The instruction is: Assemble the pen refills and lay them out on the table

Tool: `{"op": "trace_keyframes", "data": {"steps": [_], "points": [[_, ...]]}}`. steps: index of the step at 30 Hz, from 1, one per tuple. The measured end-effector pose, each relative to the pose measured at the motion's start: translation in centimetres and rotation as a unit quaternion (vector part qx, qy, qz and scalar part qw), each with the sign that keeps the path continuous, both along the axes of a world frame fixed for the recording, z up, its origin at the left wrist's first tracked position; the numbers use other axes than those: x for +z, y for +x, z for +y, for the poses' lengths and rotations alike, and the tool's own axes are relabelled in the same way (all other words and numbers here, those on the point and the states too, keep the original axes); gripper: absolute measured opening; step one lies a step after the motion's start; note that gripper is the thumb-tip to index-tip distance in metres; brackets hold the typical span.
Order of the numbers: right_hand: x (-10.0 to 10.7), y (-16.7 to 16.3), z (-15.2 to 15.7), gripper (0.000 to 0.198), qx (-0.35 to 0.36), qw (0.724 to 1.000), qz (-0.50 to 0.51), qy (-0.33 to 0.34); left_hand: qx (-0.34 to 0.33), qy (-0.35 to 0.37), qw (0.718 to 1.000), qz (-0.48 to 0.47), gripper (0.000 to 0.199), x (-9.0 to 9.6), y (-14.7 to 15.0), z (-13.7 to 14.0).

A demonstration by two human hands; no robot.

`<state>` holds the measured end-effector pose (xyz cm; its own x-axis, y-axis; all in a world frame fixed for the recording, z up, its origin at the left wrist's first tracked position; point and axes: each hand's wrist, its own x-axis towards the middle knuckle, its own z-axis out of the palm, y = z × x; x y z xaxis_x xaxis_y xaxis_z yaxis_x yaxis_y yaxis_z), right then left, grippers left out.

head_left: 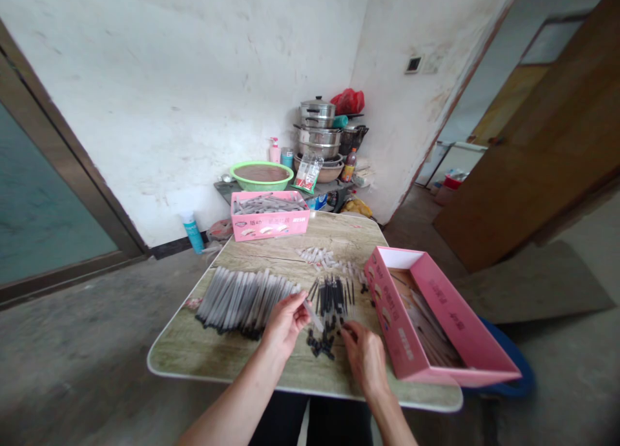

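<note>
My left hand [285, 322] is closed around a translucent white pen barrel [314, 315], which slants down to the right from my fingertips. My right hand [367, 359] has its fingers pinched together, just right of a small pile of black pen plugs [320, 348]; what they grip is too small to make out. Black ink refills [332, 293] lie side by side beyond the two hands. To the left, a dense row of pens [242, 299] with dark ends covers the tabletop. Small whitish pen parts [320, 257] are scattered farther back.
A pink box [404, 326] with long thin pieces inside stands at the table's right edge. Another pink box [270, 228], full of pens, sits at the back of the wooden-patterned table [194, 355]. Behind are a green basin [235, 173] and stacked pots [317, 136].
</note>
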<state>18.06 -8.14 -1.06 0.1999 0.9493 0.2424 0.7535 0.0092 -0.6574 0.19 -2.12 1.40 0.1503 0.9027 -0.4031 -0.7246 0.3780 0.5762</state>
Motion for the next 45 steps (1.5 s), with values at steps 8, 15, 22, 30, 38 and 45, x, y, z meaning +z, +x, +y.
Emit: {"op": "trace_keyframes", "data": {"steps": [8, 15, 22, 30, 38, 45], "points": [[-1.0, -0.9, 0.7, 0.010, -0.009, 1.000, -0.016, -0.023, -0.003, -0.067, 0.997, -0.047, 0.006, 0.4, 0.6, -0.6], [2.6, -1.0, -0.6, 0.022, 0.039, 0.937, 0.348, -0.024, 0.043, -0.002, 0.999, -0.012, 0.017, 0.3, 0.4, -0.9], [6.3, -2.6, -2.4, 0.019, 0.070, 0.786, 0.614, -0.012, 0.081, 0.071, 0.994, 0.012, 0.025, 1.3, 1.0, -1.9], [5.6, -3.8, -2.6, 0.019, 0.049, 0.811, 0.582, 0.030, 0.091, 0.096, 0.991, 0.020, 0.025, 1.7, 1.4, -2.2], [5.5, -3.9, -2.3, 0.022, 0.045, 0.819, 0.570, 0.044, 0.101, 0.092, 0.990, 0.023, 0.026, 1.7, 1.2, -2.2], [5.3, -4.0, -2.3, 0.022, 0.035, 0.836, 0.545, 0.057, 0.108, 0.092, 0.989, 0.025, 0.028, 1.6, 1.3, -2.1]]}}
